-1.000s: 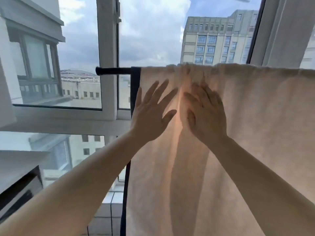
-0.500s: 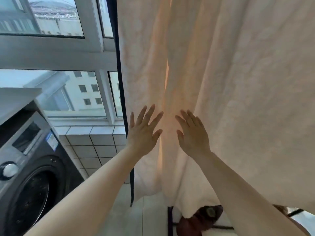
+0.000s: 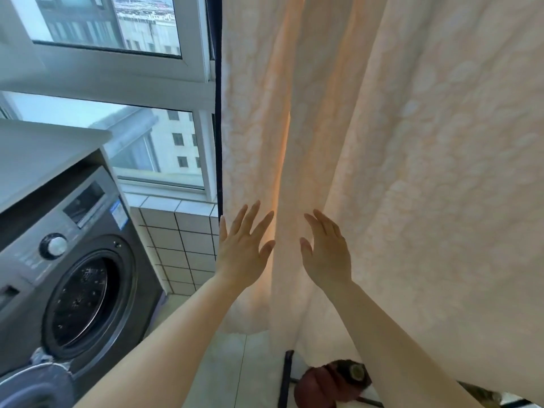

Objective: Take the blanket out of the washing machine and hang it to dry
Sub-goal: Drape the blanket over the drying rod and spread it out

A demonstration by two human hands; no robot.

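White-framed window (image 3: 123,72) with pale buildings beyond, white tiled ledge (image 3: 176,231) below it, pale floor tiles (image 3: 223,366), brown slipper (image 3: 329,387) near a dark rack leg (image 3: 286,378)

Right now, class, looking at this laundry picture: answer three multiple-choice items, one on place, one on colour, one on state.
1. Where is the washing machine?
A. left of the blanket
B. right of the blanket
C. behind the blanket

2. What colour is the blanket?
A. dark green
B. pale cream
C. bright red

3. How are the hands, left hand and right hand?
A. clenched fists
B. gripping a hanger
C. flat, fingers spread

Answers: 1 A, the machine stands at the frame's left. 2 B, the cloth is light cream. 3 C, straight fingers lie against the fabric.
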